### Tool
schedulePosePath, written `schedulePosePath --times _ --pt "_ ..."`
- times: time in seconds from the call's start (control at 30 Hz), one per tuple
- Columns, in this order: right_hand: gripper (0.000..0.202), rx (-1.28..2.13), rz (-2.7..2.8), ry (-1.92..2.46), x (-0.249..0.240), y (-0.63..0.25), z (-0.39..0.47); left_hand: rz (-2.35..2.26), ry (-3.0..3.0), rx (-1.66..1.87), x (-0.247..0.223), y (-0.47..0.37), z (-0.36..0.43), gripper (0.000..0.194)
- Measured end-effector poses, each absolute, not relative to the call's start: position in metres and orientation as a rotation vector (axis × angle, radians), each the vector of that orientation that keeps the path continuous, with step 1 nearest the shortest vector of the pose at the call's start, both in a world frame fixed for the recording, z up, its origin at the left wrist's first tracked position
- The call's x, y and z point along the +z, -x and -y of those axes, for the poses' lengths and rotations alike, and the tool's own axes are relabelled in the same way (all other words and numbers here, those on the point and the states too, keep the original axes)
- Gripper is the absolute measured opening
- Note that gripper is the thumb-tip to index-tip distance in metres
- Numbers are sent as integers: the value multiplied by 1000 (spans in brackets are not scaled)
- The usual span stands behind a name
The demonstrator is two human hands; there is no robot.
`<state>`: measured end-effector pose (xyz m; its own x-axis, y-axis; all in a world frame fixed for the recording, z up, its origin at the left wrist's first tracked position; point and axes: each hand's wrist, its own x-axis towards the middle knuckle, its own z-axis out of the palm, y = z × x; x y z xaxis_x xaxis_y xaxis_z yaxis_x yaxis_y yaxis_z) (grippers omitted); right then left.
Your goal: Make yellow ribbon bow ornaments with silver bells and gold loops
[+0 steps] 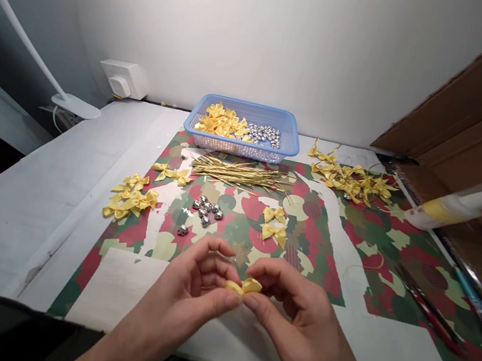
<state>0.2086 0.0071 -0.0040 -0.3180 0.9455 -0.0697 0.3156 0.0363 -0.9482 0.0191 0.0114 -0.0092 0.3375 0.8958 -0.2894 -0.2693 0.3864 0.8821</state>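
Note:
Between both hands, just above the table's near edge, is a small yellow ribbon bow [252, 285]. My left hand [201, 287] pinches its left side between thumb and fingers. On the other side, my right hand [288, 301] grips it the same way, with the thumb in front. Beyond the hands lie two more yellow bows [274, 233]. Several silver jingle bells [205, 212] are scattered to the left of these, with one lone bell [182, 230] closer to my left hand. Farther left sits a pile of yellow bows [130, 199].
A blue basket [295, 129] holding bows and bells stands against the wall. In front of it lies a bundle of gold twist ties [237, 173]. Tied bows [355, 182] are heaped at right, near a pump bottle [456, 208] and red-handled scissors [431, 311]. A lamp base [76, 107] stands left.

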Motion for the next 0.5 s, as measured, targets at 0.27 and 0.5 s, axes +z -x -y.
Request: schedulePosePath --times 0.27,0.5 --pt "8 1168 1894 1263 5 -210 -9 -1006 -1074 930 -16 -22 -7 39" --pt "18 1035 2030 1203 11 -203 -14 -1098 -1541 937 -18 -25 1 54"
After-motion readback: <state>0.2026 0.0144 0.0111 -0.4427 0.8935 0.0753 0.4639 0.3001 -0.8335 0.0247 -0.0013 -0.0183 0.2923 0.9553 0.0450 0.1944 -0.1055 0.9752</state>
